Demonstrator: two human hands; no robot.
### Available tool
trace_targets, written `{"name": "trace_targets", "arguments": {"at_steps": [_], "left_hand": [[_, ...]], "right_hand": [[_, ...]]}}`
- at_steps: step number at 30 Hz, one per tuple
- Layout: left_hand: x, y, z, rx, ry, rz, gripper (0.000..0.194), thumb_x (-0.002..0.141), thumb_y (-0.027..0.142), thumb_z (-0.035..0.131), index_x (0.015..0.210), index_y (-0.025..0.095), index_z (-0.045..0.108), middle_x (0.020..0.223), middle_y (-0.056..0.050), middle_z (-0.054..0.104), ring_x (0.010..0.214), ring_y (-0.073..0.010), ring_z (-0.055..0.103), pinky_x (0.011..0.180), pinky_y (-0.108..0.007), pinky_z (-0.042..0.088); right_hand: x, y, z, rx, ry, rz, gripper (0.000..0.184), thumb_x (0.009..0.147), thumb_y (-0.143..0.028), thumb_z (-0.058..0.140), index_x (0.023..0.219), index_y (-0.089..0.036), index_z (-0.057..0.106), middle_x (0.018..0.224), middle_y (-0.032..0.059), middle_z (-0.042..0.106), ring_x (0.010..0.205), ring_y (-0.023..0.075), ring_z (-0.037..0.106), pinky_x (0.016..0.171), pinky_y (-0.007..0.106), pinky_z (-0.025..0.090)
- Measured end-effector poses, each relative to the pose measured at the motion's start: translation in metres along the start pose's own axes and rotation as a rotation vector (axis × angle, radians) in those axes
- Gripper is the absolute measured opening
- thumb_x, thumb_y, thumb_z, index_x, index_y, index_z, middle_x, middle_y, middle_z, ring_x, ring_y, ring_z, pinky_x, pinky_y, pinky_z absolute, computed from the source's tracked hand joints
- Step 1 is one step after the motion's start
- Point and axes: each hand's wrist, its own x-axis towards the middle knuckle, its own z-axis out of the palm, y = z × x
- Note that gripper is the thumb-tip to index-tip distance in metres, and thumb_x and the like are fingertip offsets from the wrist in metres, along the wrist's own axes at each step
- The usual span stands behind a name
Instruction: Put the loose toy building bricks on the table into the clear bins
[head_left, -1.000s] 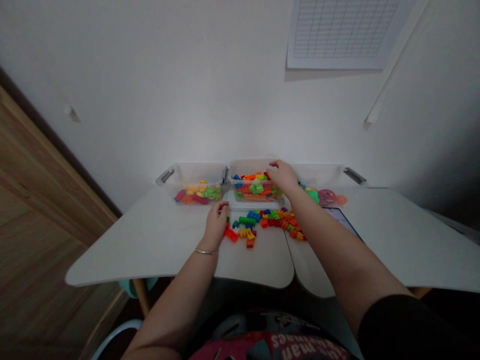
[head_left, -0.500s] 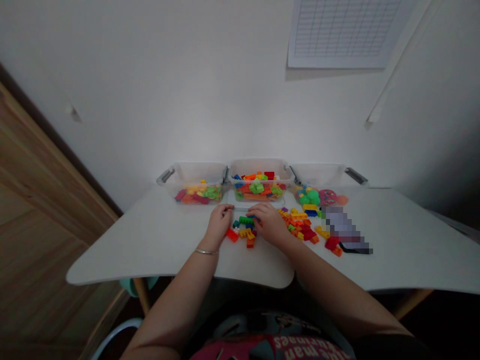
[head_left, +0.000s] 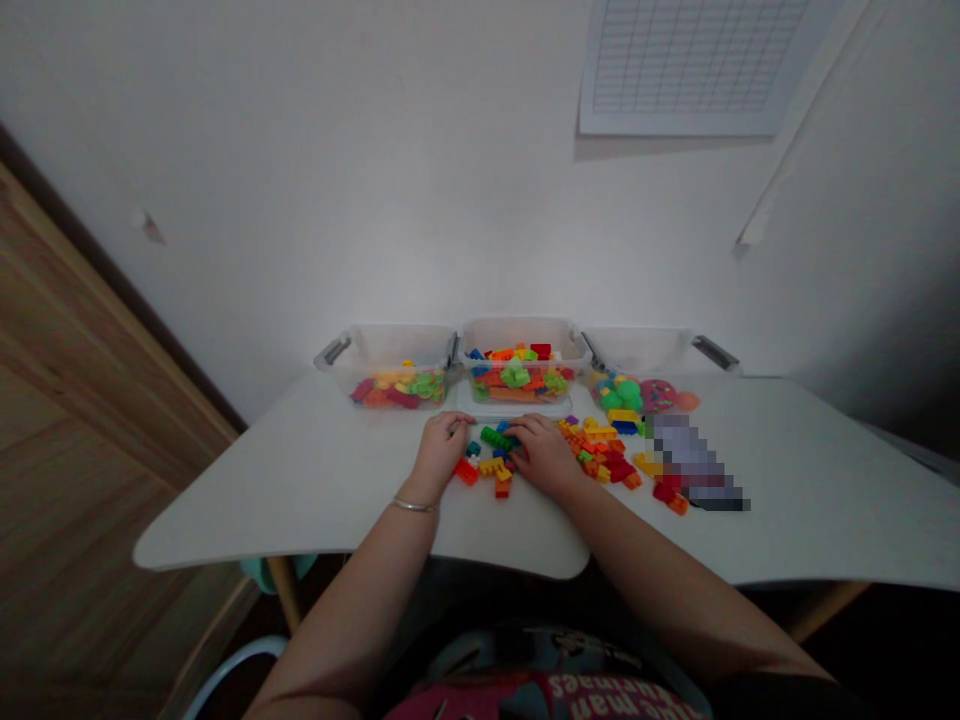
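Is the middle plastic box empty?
The middle plastic box is partly full: colourful toy bricks lie in its bottom, below the rim.

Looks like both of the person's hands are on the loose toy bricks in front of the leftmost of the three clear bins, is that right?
Not quite: the head view shows the left hand and right hand on the loose toy bricks in front of the middle clear bin, not the leftmost one.

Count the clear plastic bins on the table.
3: the left bin, the middle bin and the right bin, in a row at the far edge of the white table. None looks hidden.
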Motion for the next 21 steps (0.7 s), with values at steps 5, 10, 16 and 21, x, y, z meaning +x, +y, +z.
{"name": "trace_targets", "arguments": {"at_steps": [5,10,16,21], "left_hand": [[0.000,0.000,-0.001,0.047,-0.010,0.053,0.025,0.083,0.019,0.049,0.087,0.019,0.073,0.094,-0.006,0.074,0.098,-0.0215,0.065,0.097,-0.038,0.047],[0.000,0.002,-0.001,0.122,-0.056,0.130,0.023,0.081,0.018,0.051,0.083,0.018,0.074,0.092,-0.007,0.075,0.096,-0.0227,0.065,0.097,-0.040,0.046],[-0.001,-0.001,0.001,0.113,-0.045,0.123,0.023,0.081,0.019,0.050,0.084,0.018,0.073,0.093,-0.007,0.074,0.096,-0.0226,0.065,0.097,-0.039,0.046],[0.000,-0.001,0.000,0.061,0.002,0.048,0.026,0.084,0.023,0.047,0.094,0.016,0.071,0.099,-0.009,0.073,0.100,-0.0231,0.064,0.097,-0.039,0.046]], "right_hand": [[0.001,-0.001,0.002,-0.017,-0.008,0.002,0.036,0.077,-0.018,0.071,0.113,-0.019,0.068,0.120,0.0095,0.065,0.116,0.0272,0.052,0.104,0.046,0.044],[0.004,-0.002,0.003,-0.054,0.004,-0.035,0.027,0.077,-0.020,0.072,0.105,-0.019,0.071,0.120,0.0103,0.064,0.116,0.0283,0.052,0.101,0.046,0.045],[0.007,0.002,0.008,0.010,0.110,-0.012,0.015,0.078,-0.021,0.071,0.093,-0.021,0.072,0.112,0.0089,0.067,0.109,0.0262,0.057,0.096,0.044,0.048],[0.011,0.007,-0.009,-0.033,0.310,-0.013,0.018,0.084,-0.025,0.065,0.100,-0.022,0.072,0.108,0.0089,0.070,0.103,0.0255,0.059,0.093,0.043,0.048]]}}
